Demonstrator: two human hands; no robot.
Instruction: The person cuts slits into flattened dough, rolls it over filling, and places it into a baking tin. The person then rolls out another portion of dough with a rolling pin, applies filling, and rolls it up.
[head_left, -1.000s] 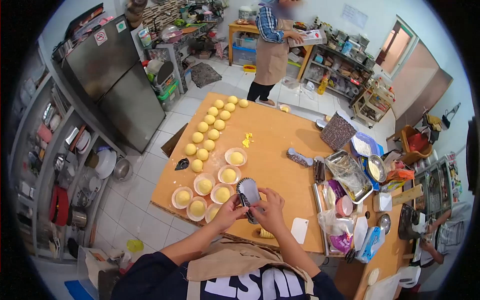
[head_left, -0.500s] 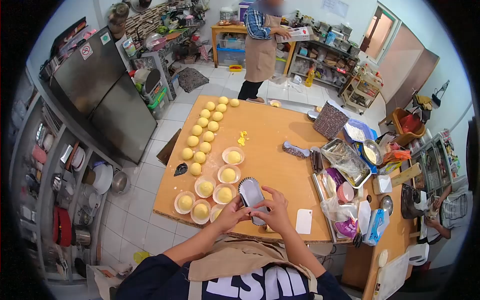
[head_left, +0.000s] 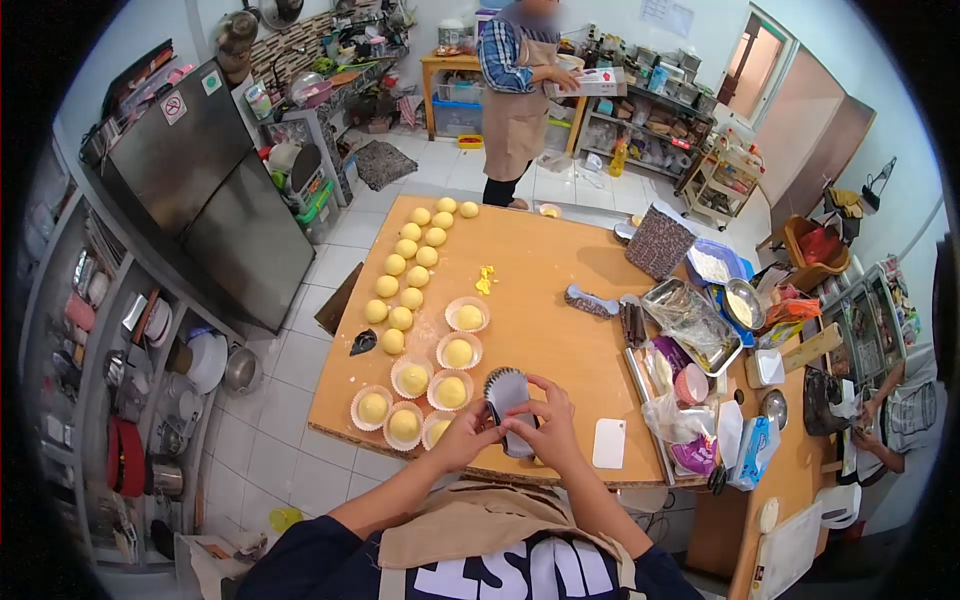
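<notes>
Near the front edge of the table, my left hand (head_left: 462, 438) and my right hand (head_left: 549, 422) pinch an oblong paper baking cup (head_left: 507, 388) between them. It has a dark fluted rim and a pale inside; whether it is one cup or a nested stack I cannot tell. Just left of my hands, several round yellow dough balls sit in white paper cups, one being this filled cup (head_left: 458, 352). Farther off, several bare dough balls (head_left: 411, 298) line the table's left side. My fingers partly cover the oblong cup.
On the wooden table (head_left: 540, 300) lie yellow scraps (head_left: 485, 280) and a white plastic card (head_left: 609, 443). A metal tray (head_left: 692, 322), bags and bowls crowd the right side. Beyond the table a person (head_left: 516, 100) in an apron holds a box (head_left: 590, 82); another person (head_left: 895, 420) is at right.
My right hand has shifted its fingers along the oblong cup, which is tilted a little differently. Across the room, the person with the box has moved slightly left.
</notes>
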